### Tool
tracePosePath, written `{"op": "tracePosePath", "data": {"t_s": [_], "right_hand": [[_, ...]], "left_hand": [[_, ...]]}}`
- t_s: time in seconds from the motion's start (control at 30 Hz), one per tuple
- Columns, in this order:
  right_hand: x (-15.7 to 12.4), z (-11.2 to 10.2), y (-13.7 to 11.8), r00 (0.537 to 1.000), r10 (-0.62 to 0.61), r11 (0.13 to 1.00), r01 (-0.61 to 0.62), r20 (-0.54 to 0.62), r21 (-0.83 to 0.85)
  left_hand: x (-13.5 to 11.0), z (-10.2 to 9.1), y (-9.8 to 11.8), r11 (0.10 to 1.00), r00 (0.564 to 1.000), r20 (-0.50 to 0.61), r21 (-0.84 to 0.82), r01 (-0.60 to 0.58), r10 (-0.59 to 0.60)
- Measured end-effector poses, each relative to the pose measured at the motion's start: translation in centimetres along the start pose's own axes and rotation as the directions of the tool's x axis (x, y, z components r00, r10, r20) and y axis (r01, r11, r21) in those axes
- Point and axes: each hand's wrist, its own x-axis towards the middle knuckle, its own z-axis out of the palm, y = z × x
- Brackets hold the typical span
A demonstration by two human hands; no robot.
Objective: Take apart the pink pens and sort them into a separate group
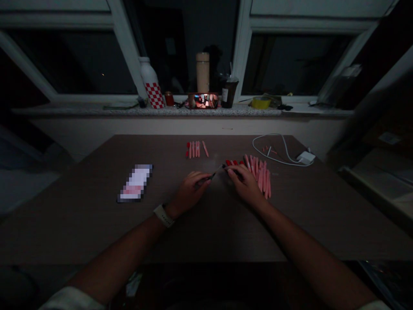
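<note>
Pretty dark shot, but here goes. Everything's on a brown bench, with a stone window sill beyond it, well ahead of the hands. Up on the sill are a white bottle with a red check pattern, a tan tumbler, a dark cup, a shiny mirrored tin and a yellow tape roll, one of each.

Left of the left hand sits one phone, blurred out. Ahead of the right hand there's one white charger with its cable.

The main thing is the pink sticks with red tips. Roughly a dozen or more are fanned out just beyond and beside the right hand, some partly hidden by it, so I can't give an exact count. A smaller bunch of five pink sticks lies ahead, between the hands.

The left hand is clenched on one small dark tool, can't tell exactly what it is. The right hand's fingers are curled down at the pile, but it's too dim to tell what they're holding. One white watch is on the left wrist.
</note>
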Motion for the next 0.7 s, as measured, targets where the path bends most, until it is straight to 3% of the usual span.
{"op": "tracePosePath", "data": {"t_s": [0.3, 0.53, 0.7], "right_hand": [[-0.1, -0.6, 0.0, 0.998, -0.055, 0.990, 0.058, 0.024, -0.131], [0.2, -1.6, 0.1, 0.974, -0.176, 0.906, 0.218, 0.146, -0.363], [-0.1, -1.3, -0.1, 0.942, -0.196, 0.871, 0.294, 0.271, -0.393]], "left_hand": [[0.0, -0.1, 0.0, 0.998, 0.998, 0.026, 0.038, -0.056, 0.055], [0.0, -0.4, -0.5, 0.986, 0.997, 0.043, 0.152, -0.073, 0.067], [0.0, -0.5, -0.6, 0.979, 0.995, 0.066, 0.185, -0.089, 0.078]]}}
